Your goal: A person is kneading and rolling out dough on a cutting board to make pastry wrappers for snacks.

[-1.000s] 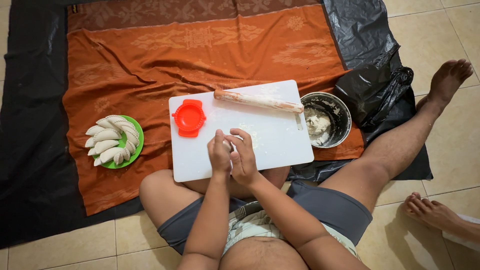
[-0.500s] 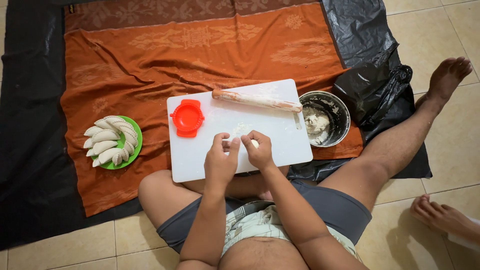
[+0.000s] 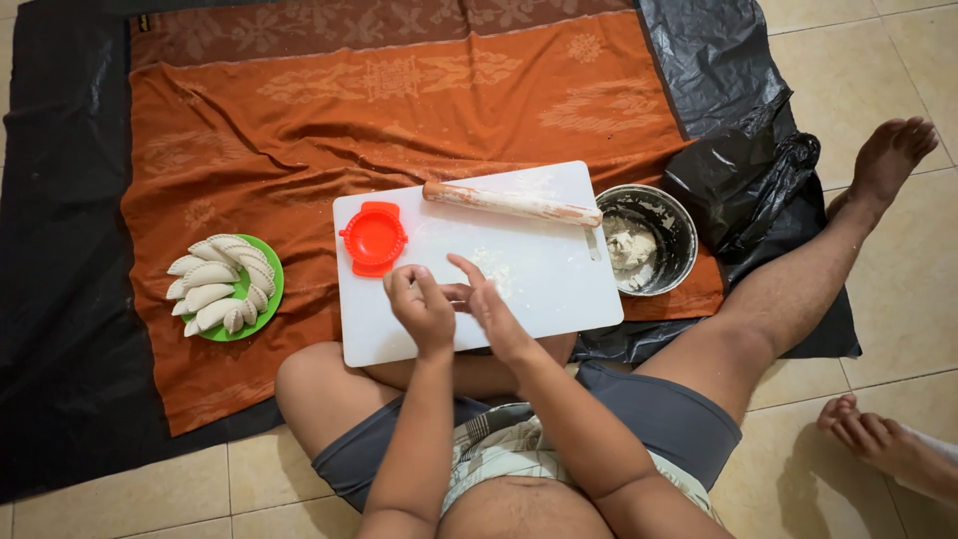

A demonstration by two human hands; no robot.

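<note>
Left hand (image 3: 421, 307): held above the near part of the white cutting board (image 3: 559, 299), fingers curled inward into a loose fist. Whether anything is pinched inside cannot be told.

Right hand (image 3: 491, 304): set just beside the left, touching or nearly touching it, fingers extended and spread, index finger raised toward the far side. Nothing is seen to be gripped.

Flour patch (image 3: 496, 268): a thin dusting with small dough crumbs, found on the board directly beyond the right fingertips.

Red dumpling press (image 3: 373, 239): round, hinged, laid flat at the board's far left corner, near the left hand yet apart from it.

Wooden rolling pin (image 3: 511, 204): floured, laid lengthwise along the board's far edge, well apart from both hands.

Metal bowl (image 3: 647, 240): placed just off the board's right edge, with dough remnants seen on its bottom and wall.

Green plate (image 3: 271, 295): placed on the cloth to the left of the board, well apart; folded half-moon dumplings (image 3: 218, 284) are stacked on it in overlapping rows.

Orange patterned cloth (image 3: 299, 120): spread under board, bowl and plate, itself laid over black plastic sheeting (image 3: 60, 299) on a tiled floor.

Black plastic bag (image 3: 743, 180): crumpled, beside the bowl on the right.

Another person's foot (image 3: 873, 439): seen at the lower right on the tiles.
</note>
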